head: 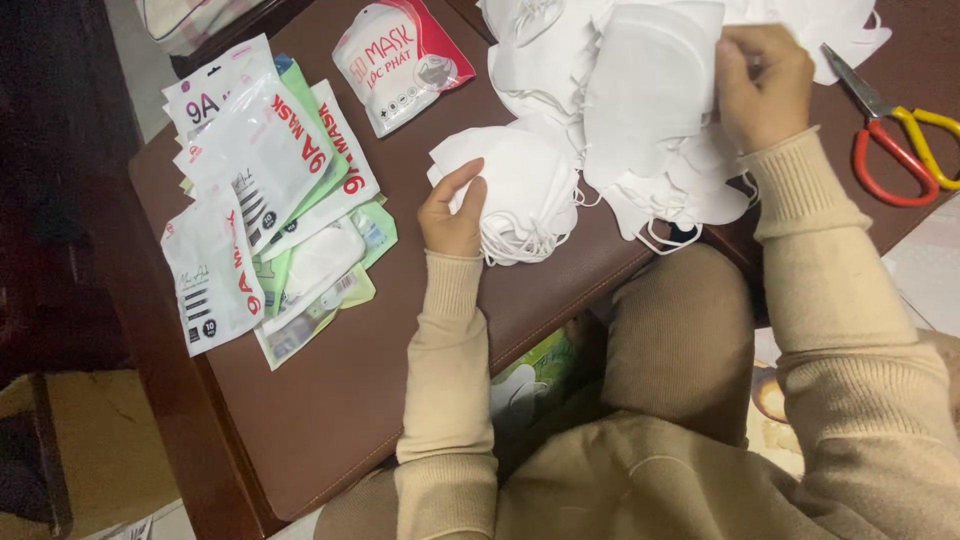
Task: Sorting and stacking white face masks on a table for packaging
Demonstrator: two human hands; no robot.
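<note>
My left hand [452,212] grips a small stack of folded white face masks [520,190] resting on the brown table [340,400]. My right hand [762,85] pinches the edge of one white mask [650,80] lifted off a big loose heap of white masks [560,50] at the far side of the table. Both arms wear beige knit sleeves.
Several flat white, red and green mask pouches [265,190] are piled on the left of the table, with one red and white pouch [400,60] farther back. Scissors with red and yellow handles [900,140] lie at the right. The table edge runs close to my knees.
</note>
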